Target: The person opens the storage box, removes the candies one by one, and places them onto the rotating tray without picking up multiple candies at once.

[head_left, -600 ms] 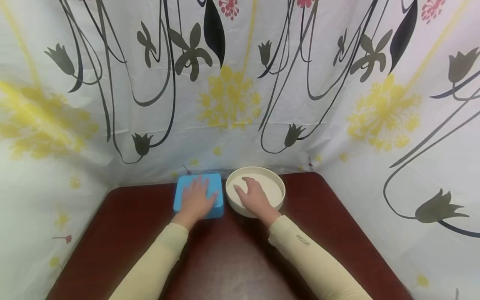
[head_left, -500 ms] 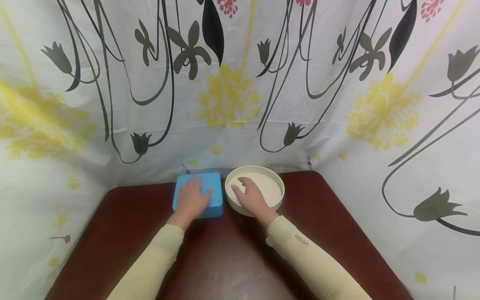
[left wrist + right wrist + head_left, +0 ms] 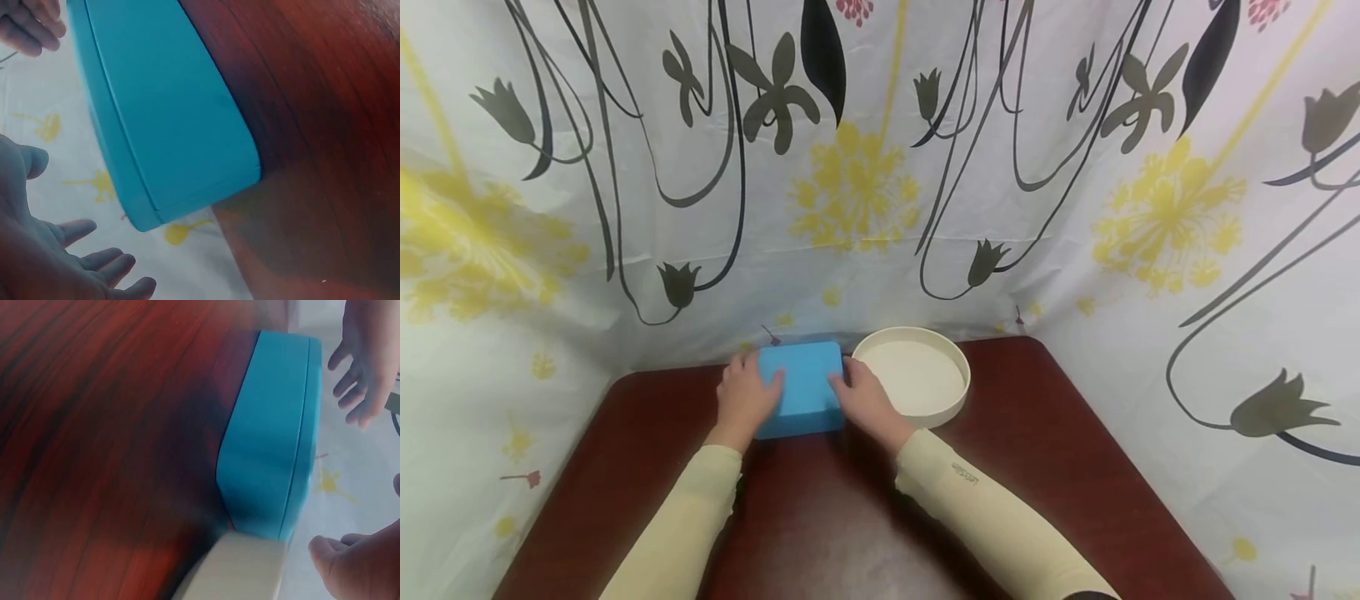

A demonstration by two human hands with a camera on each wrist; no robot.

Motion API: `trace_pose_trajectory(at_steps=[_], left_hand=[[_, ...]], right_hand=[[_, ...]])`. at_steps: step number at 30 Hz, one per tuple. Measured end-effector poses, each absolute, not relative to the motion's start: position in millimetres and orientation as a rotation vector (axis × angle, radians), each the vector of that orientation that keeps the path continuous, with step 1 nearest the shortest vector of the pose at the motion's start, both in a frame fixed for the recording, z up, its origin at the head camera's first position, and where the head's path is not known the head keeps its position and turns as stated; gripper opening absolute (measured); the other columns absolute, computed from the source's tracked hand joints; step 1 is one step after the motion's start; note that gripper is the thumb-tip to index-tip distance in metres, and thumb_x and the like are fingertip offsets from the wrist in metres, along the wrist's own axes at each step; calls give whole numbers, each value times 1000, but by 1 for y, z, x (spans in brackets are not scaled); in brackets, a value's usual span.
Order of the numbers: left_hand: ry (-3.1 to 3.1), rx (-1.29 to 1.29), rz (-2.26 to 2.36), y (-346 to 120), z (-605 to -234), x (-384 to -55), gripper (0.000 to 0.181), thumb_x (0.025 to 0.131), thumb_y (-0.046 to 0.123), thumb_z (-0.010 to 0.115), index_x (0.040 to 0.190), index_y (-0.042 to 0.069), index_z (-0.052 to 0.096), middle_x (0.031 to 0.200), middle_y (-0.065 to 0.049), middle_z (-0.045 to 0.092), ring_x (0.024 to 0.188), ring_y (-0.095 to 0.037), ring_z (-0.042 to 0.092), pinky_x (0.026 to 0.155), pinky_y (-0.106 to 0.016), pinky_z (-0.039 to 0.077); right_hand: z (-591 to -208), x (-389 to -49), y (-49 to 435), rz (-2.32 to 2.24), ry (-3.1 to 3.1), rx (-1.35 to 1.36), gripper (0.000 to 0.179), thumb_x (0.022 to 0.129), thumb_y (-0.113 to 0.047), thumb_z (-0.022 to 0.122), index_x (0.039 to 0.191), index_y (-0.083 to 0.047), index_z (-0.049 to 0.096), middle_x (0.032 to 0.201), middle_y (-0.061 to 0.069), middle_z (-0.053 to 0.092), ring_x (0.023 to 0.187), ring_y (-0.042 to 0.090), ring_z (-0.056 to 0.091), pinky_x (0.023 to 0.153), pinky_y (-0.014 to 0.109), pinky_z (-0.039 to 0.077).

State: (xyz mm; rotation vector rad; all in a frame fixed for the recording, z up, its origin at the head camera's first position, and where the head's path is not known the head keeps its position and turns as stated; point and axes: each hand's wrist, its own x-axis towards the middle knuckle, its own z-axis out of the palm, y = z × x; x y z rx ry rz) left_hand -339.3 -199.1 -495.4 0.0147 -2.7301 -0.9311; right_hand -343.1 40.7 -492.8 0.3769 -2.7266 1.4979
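Observation:
A blue lidded box (image 3: 805, 379) rests near the table's back edge, its lid seam visible in the left wrist view. My left hand (image 3: 745, 400) is at the box's left side, its fingers spread and thumb over the lid. Opposite it, my right hand (image 3: 868, 402) is at the right side, between the box and a round cream tray (image 3: 917, 383). Gaps show between both hands and the box in the wrist views. In the left wrist view the left hand (image 3: 50, 250) has its fingers relaxed; the right hand (image 3: 362, 556) is loosely bent in the right wrist view.
The dark red wooden table (image 3: 865, 533) has rounded back corners. A white flower-printed curtain (image 3: 865, 275) hangs close behind its back edge and along both sides. The cream tray's wall (image 3: 244, 569) stands right beside the box.
My left hand has moved left from the lid's top to the box's left side. My right hand has moved left from over the tray to the box's right side.

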Motion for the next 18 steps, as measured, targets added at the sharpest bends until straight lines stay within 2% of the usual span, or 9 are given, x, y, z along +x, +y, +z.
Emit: trace_pose_trajectory(at_steps=[6,12,18], left_hand=[[-2740,119,-991,-205,-503,-345,76,113,46,56,164,-7,36,168,-35,33,150,-56,36,120,-77,28],[-2731,168,-1050,-208,-509,-349,78,113,46,55,165,-8,33,166,-35,33,149,-56,38,121,-76,29],[-2718,245,-1204,-207,-511,-354,80,114,46,53,167,-8,29,164,-37,34,150,-56,38,123,-70,32]], right_hand=[[-500,-346,21,1526,-2774,305,69,118,-43,46,165,7,40,168,25,46,157,39,43,128,54,35],[-504,-351,5,1489,-2798,211,73,118,-44,45,167,8,33,172,27,39,161,40,36,130,52,30],[-504,-361,-6,1416,-2780,165,70,118,-40,45,164,12,37,166,30,44,157,42,42,129,51,33]])
